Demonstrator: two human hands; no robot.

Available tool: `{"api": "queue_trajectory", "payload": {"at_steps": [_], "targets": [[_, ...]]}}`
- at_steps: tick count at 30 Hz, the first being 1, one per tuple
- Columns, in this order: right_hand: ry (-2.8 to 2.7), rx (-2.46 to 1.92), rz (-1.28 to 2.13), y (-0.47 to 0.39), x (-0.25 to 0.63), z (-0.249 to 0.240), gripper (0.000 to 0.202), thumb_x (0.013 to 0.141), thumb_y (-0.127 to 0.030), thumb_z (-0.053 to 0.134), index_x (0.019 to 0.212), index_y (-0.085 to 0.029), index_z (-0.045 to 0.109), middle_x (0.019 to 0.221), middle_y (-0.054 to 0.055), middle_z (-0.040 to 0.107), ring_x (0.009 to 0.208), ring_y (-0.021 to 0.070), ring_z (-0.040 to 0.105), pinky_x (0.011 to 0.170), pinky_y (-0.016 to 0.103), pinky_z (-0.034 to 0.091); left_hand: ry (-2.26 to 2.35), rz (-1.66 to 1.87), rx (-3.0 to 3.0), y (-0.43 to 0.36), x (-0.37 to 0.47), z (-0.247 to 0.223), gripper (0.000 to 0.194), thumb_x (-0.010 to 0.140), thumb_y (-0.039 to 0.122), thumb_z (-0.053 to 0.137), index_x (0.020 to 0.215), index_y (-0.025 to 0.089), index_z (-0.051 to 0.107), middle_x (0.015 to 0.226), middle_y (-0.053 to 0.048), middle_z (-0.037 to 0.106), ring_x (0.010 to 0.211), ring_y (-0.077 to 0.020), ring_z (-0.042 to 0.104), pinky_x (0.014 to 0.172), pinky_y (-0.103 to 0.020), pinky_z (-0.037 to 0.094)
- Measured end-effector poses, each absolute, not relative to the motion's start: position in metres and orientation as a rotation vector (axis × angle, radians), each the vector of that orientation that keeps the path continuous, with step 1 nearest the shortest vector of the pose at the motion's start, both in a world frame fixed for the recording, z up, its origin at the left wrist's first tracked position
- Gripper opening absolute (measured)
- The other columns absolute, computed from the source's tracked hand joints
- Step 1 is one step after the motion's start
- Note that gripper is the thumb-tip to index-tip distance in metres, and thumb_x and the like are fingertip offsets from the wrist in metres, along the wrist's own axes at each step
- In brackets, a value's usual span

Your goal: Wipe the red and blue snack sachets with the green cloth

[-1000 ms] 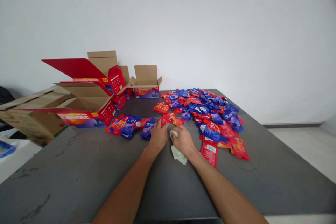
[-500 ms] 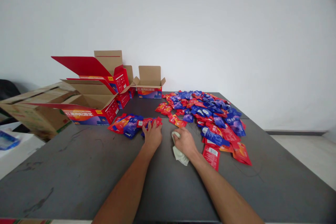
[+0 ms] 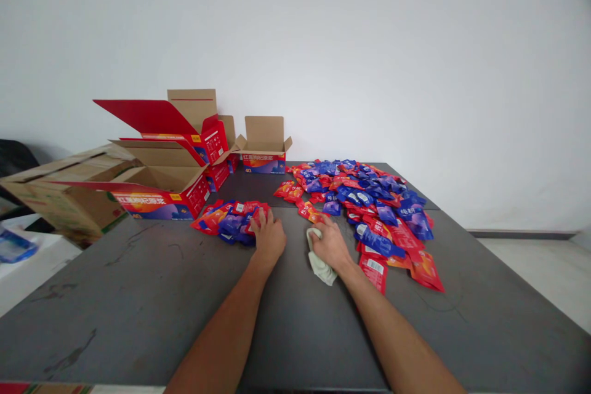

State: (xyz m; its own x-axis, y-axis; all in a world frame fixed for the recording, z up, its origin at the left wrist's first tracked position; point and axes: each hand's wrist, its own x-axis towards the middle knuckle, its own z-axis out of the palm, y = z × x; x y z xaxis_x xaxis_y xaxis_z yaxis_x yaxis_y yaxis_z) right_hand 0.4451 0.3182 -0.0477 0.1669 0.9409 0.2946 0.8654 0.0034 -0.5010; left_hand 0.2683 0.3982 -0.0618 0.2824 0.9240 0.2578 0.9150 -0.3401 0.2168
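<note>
Clutching cloth (image 3: 322,267), the right hand (image 3: 331,244) partly hides it.

Matt grey tbl (image 3: 295,320), glossy pkts (image 3: 369,197)

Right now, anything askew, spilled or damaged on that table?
Dark smudges on the tabletop, left side, stand out against the plain grey; stain or scuff, can't tell. The big sachet pile on the right is jumbled, with red sachets straggling off its near edge. No spill visible.
</note>
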Motion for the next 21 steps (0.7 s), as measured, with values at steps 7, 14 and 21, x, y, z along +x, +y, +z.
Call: {"api": "queue_trajectory", "payload": {"at_steps": [7, 14, 21], "targets": [[-1.696, -2.116, 0.313, 0.329, 0.456, -0.044, 0.027, 0.090, -0.039, 0.054, 0.106, -0.024, 0.071, 0.129, 0.012, 0.061, 0.133, 0.0355, 0.039, 0.102, 0.052, 0.034, 1.493, 0.529, 2.501, 0.391, 0.287, -0.063, 0.042, 0.092, 0.019, 0.040, 0.127, 0.018, 0.064, 0.149, -0.014, 0.049, 0.148, -0.0353, 0.025, 0.117, -0.060, 0.023], [-1.847, -1.971, 0.228, 0.318, 0.445, -0.035, 0.020, 0.088, -0.033, 0.056, 0.097, -0.023, 0.071, 0.103, 0.009, 0.071, 0.114, 0.0271, 0.056, 0.096, 0.039, 0.038, 1.358, 0.561, 2.472, 0.386, 0.289, -0.058, 0.047, 0.097, 0.027, 0.034, 0.140, 0.025, 0.054, 0.141, -0.009, 0.057, 0.140, -0.0342, 0.038, 0.112, -0.053, 0.030], [-1.788, -1.690, 0.501, 0.304, 0.449, -0.022, 0.017, 0.087, -0.026, 0.054, 0.091, -0.025, 0.070, 0.088, 0.000, 0.074, 0.081, 0.0161, 0.065, 0.075, 0.024, 0.043, 1.337, 0.546, 2.493, 0.385, 0.292, -0.065, 0.045, 0.097, 0.033, 0.039, 0.139, 0.032, 0.055, 0.134, -0.009, 0.060, 0.134, -0.0330, 0.044, 0.111, -0.052, 0.031]]}}
